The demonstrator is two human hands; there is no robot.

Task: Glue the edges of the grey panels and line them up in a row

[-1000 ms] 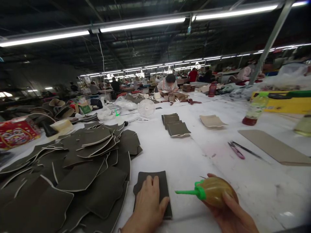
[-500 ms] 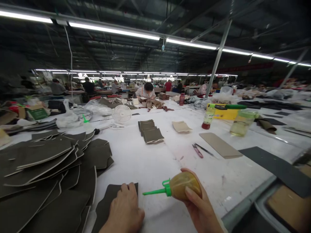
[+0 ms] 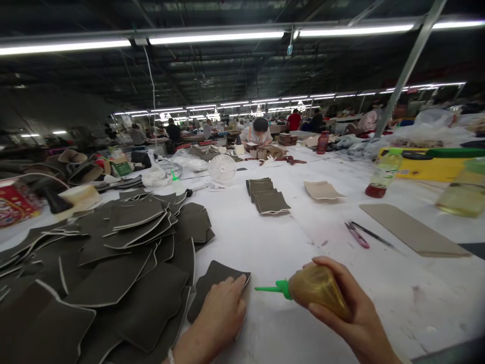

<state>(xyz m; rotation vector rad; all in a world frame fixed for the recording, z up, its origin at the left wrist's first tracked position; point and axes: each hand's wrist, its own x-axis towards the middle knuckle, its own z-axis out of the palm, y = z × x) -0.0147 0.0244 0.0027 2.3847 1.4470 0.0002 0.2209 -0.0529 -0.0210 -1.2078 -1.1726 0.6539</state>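
Observation:
My left hand is closed at the right edge of a dark grey-green leather piece, fingertips pressed on its top; the thumb is mostly hidden. That piece lies on the white table in front of me. In my right hand is a squeeze bottle of amber-brown glue-like liquid, held on its side. Its thin green nozzle points left, just short of the piece's right edge and apart from it. To the left spreads a large loose heap of similar dark pieces with pale edges.
Beyond my hands lie a small dark stack, beige pieces, pink-handled thread snips and a beige panel. A white fan, a bottle with red liquid and a yellow box stand farther back. A co-worker bends over the table opposite.
The view has swung left, so the scene sits farther right and more of the heap shows. My left hand stays at the piece's edge; the bottle remains in my right hand, nozzle still leftward.

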